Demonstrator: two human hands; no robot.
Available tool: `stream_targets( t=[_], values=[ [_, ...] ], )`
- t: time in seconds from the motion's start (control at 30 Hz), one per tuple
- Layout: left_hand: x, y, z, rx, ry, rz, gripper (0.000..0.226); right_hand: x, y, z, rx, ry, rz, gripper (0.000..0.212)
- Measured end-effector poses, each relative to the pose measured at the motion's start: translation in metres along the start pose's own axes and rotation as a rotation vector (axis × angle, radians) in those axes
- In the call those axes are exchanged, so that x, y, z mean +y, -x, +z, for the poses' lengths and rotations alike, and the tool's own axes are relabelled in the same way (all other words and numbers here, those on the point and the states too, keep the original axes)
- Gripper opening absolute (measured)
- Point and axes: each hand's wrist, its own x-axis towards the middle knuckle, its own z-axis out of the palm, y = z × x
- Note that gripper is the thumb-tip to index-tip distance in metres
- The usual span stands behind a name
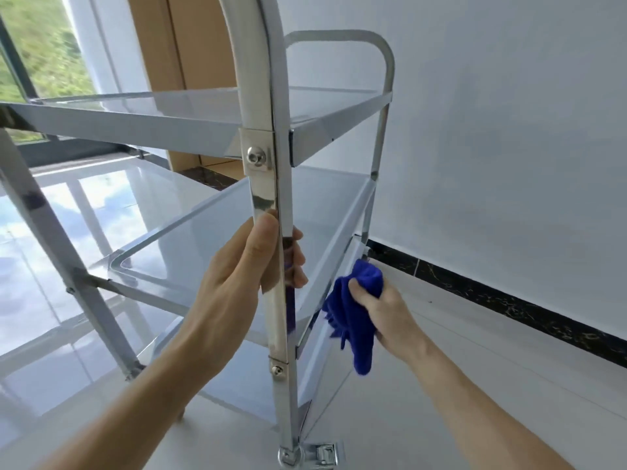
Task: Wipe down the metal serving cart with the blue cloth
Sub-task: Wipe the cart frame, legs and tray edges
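A shiny three-tier stainless-steel serving cart (210,117) fills the view from close up, standing on a glossy pale tiled floor (475,351) just beside a plain white wall (509,113) with a dark marbled skirting strip (509,300). The cart's long axis runs from the near corner away toward the upper left, and its shelves lie level, one above another. A square upright corner post (281,232) rises straight through the middle of the view, bolted to the top shelf and again at the middle shelf.

The left hand (237,276) grips this post between the top and middle shelves, thumb on the near face and fingers curled round the far side.

The right hand (383,313) reaches in from the lower right and holds a bunched deep-blue fringed microfibre cloth (353,317). Its fingers are closed round the cloth. The cloth is pressed against the outer edge of the middle shelf (336,215), on the wall side of the cart, just right of the post. The cloth's long axis is near vertical, with its loose end hanging down toward the floor.

A tan cardboard panel (190,45) stands behind the cart, and a window (40,45) shows greenery at upper left.
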Motion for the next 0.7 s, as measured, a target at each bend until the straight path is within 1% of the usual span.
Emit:
stream_targets(
  t=[0.07, 0.13, 0.2, 0.3, 0.37, 0.47, 0.6, 0.7],
  values=[
    [0.001, 0.005, -0.012, 0.037, 0.021, -0.01, 0.047, -0.01, -0.025, 0.014, 0.064, -0.007, 0.023, 0.031],
    [0.001, 0.01, -0.022, 0.101, 0.044, -0.007, 0.047, -0.018, -0.047, 0.029, 0.094, -0.01, 0.066, 0.031],
    [0.0, 0.016, -0.027, 0.184, 0.04, 0.019, 0.053, -0.023, -0.065, 0.041, 0.117, -0.015, 0.15, 0.033],
    [-0.001, 0.018, -0.033, 0.329, 0.037, 0.07, 0.06, -0.027, -0.089, 0.055, 0.196, -0.023, 0.29, 0.048],
    [-0.002, 0.018, -0.04, 0.413, 0.021, 0.097, 0.06, -0.029, -0.103, 0.064, 0.246, 0.008, 0.335, 0.054],
    [-0.004, 0.016, -0.049, 0.512, -0.033, 0.132, 0.06, -0.033, -0.119, 0.075, 0.283, 0.039, 0.374, 0.049],
    [-0.008, 0.014, -0.055, 0.598, -0.114, 0.181, 0.058, -0.029, -0.124, 0.085, 0.266, 0.002, 0.403, 0.041],
    [-0.009, 0.012, -0.06, 0.656, -0.119, 0.205, 0.059, -0.024, -0.12, 0.089, 0.252, -0.04, 0.397, 0.039]
  ],
)
